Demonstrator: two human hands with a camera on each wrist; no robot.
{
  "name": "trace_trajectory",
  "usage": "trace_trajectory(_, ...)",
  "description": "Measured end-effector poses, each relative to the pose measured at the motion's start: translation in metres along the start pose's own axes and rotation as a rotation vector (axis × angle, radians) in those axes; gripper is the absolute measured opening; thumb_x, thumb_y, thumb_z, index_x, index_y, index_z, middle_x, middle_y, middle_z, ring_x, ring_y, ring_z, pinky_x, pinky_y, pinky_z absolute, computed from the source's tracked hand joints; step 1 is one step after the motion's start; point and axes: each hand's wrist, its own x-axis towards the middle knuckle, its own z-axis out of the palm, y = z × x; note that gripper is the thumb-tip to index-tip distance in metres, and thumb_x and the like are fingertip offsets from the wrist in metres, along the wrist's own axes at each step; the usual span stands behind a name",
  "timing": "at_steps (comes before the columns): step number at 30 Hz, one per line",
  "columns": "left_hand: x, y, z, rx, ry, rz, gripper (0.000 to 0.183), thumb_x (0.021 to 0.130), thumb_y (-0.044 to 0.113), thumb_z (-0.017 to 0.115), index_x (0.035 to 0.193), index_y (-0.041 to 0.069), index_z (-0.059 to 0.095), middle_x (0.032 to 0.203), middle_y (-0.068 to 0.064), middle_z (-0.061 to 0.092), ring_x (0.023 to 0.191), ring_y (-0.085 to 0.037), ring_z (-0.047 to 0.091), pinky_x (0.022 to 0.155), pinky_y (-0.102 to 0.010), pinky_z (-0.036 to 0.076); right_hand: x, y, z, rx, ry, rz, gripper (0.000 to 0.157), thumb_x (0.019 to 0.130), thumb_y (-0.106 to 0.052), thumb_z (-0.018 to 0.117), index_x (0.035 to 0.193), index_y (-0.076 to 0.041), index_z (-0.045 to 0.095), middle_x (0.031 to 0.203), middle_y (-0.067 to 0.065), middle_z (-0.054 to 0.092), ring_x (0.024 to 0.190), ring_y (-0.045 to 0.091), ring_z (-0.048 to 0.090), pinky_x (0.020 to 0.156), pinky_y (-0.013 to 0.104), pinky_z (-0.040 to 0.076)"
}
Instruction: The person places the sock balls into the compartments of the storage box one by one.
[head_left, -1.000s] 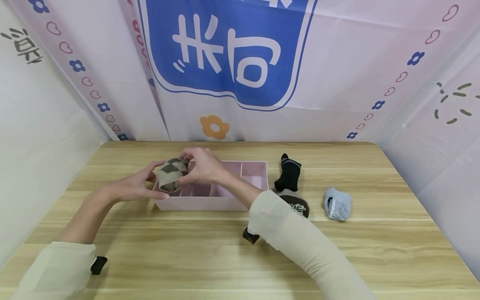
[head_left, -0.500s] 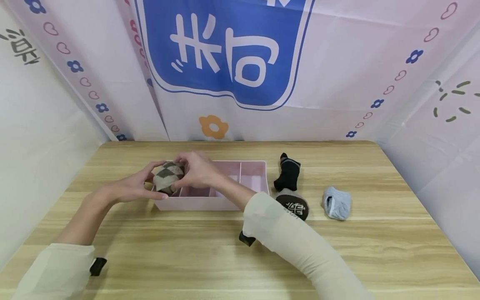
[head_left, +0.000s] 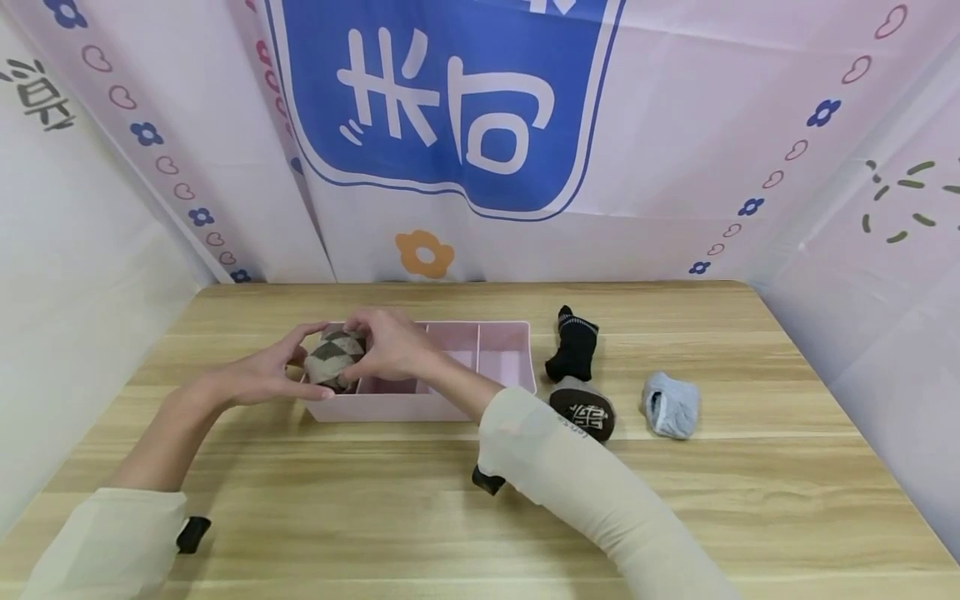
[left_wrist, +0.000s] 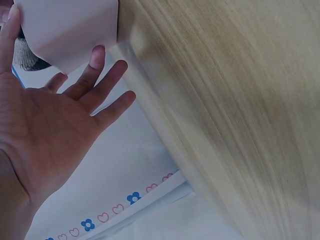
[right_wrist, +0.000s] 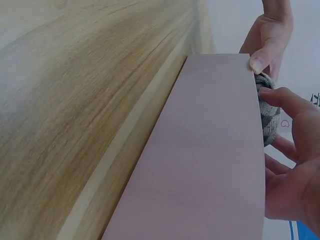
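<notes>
A rolled sock [head_left: 334,353] with brown and beige diamonds sits partly down in the leftmost compartment of a pink divided box [head_left: 405,407]. The right hand [head_left: 393,343] holds its right side, thumb in front and fingers behind, as the right wrist view also shows. Around the box's left end is the left hand [head_left: 266,367]. Its thumb touches the front rim, while the other fingers spread out beside the end wall [left_wrist: 75,30] in the left wrist view. The lower part of the sock is hidden by the box wall.
To the right of the box lie a black sock [head_left: 576,346], a brown and grey sock [head_left: 585,410] with white lettering, and a light blue-grey sock [head_left: 671,406]. All are on the wooden table [head_left: 360,508]. Printed cloth [head_left: 645,167] hangs behind and along the sides.
The right hand has moved the diamond sock slightly left and down, from above the rim into the leftmost compartment. The left hand stays at the box's left end.
</notes>
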Motion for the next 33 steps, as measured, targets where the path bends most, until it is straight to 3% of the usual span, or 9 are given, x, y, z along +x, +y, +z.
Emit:
trace_trajectory(5,0.0006,-0.0006,0.0000,0.025,-0.003,-0.003,0.104,0.092,0.027,0.078,0.163,0.006,0.005,0.122,-0.021,0.060,0.116,-0.037,0.059,0.088,-0.042,0.048,0.0020,0.0025,0.0034,-0.018,-0.007,-0.004,0.055,0.078,-0.028,0.094,0.123,-0.011,0.068,0.114,0.001,0.070,0.093,0.008,0.060,0.074,0.017,0.046)
trace_trajectory(12,0.0004,-0.0014,0.0013,0.028,0.014,0.000,0.104,0.091,0.026,0.078,0.163,0.005,0.007,0.118,-0.018,0.061,0.115,-0.036,0.059,0.088,-0.042,0.048,0.0029,0.0036,0.0085,-0.055,-0.024,0.016,0.058,0.079,-0.029,0.092,0.129,-0.011,0.068,0.118,-0.001,0.070,0.097,0.008,0.059,0.075,0.018,0.045)
trace_trajectory(33,-0.0001,-0.0012,0.0021,0.000,0.007,0.008,0.106,0.090,0.026,0.078,0.164,0.004,0.005,0.119,-0.021,0.062,0.114,-0.036,0.061,0.087,-0.043,0.050,0.0013,0.0032,0.0086,-0.045,-0.045,0.032,0.053,0.083,-0.035,0.089,0.128,-0.014,0.070,0.115,-0.004,0.070,0.094,0.006,0.058,0.074,0.019,0.045)
